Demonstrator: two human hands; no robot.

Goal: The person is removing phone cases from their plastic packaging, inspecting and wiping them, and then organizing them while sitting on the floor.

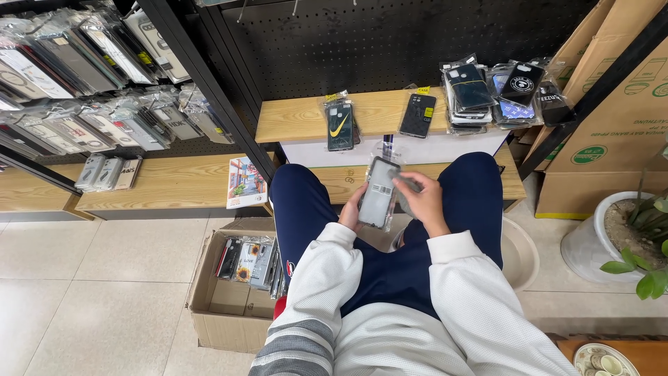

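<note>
Fingers (412,182) of the right hand (422,200) are curled together over the upper right edge of a packaged phone case (379,193), a clear plastic sleeve with a pale case inside, while the left hand (351,209) cups its lower left side from beneath, fingers wrapped around the back and mostly hidden. Both hands clamp the packet, which is held above the seated person's lap, between knees in dark blue trousers. Just beyond the packet stands a low wooden shelf (299,115). On that shelf, directly behind the packet, lie a dark case with a yellow mark (339,126) and a black case (417,115), and farther right a stack of bagged cases (467,97). Left of the shelf, a wall rack carries rows of hanging packaged cases (104,83). Below the shelf and to the left of the person's knee, a cardboard box (223,306) sits on the tiled floor with more cases standing inside. To the right of the shelf are large cartons and a potted plant (626,237).
</note>
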